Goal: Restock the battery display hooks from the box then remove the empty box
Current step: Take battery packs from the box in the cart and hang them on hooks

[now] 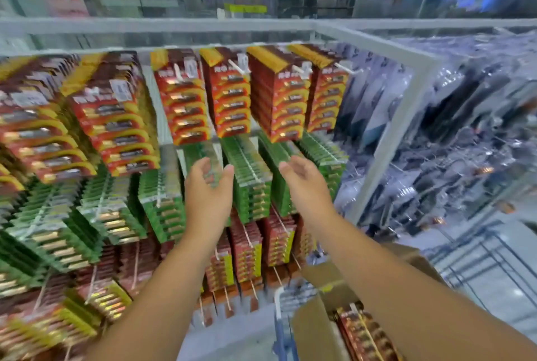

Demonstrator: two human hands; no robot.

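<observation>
Reaching up to a wall of hanging battery packs, a person's left hand [207, 186] curls its thumb and fingers around a green blister pack [203, 161] in the middle row of the display, gripping it in front of its hook; motion blur hides whether the pack is seated on the hook. The right hand [302, 180] hovers just beside it, fingers relaxed and spread, holding nothing, in front of the neighbouring green packs [250, 177]. Above them hang red-and-yellow battery packs [229, 99] on white hooks [238, 67]; below, more red packs [247, 247] fill the lower rows. A cardboard box [319, 328] sits open at lower right beneath the right forearm, with red battery packs [363, 334] still lying inside. Clear-bagged goods [453, 128] hang on the adjoining panel at right.
</observation>
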